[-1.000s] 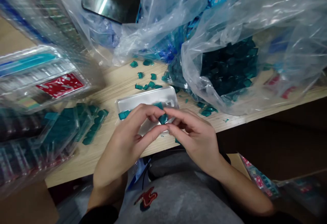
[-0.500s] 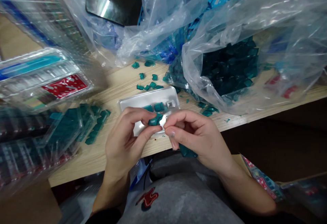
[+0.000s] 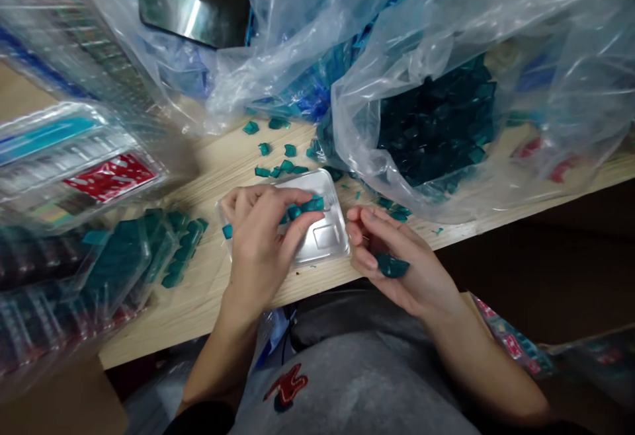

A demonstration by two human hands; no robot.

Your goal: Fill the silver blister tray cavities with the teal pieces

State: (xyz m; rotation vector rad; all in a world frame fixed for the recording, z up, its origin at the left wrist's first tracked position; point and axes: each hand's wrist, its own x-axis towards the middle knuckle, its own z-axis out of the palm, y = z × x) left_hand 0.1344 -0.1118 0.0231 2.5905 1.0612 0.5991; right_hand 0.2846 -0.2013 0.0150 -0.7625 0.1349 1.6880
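My left hand (image 3: pixel 260 233) reaches over a shallow clear plastic tray (image 3: pixel 333 213), its thumb and fingers pinching a small teal translucent piece (image 3: pixel 313 203) at the tray's upper part. Other teal pieces sit in the tray, partly hidden by the fingers. An empty square recess shows in the tray's lower right. Just right of the tray, my right hand (image 3: pixel 404 250) is half curled, palm up, with a darker teal piece (image 3: pixel 391 265) held in its palm. Its thumb and fingertips are close together; whether they hold anything cannot be made out.
Loose teal pieces (image 3: pixel 286 166) lie behind the tray. A clear bag (image 3: pixel 347 118) of dark teal pieces (image 3: pixel 436 124) stands at the back right. Filled clear packs (image 3: pixel 124 250) are stacked at left. A dark phone-like slab (image 3: pixel 196 2) rests on bags at the back.
My hands have moved apart: the left has lowered its teal piece to the tray, and the right has drawn away rightward, turning its palm up. The view has shifted slightly.
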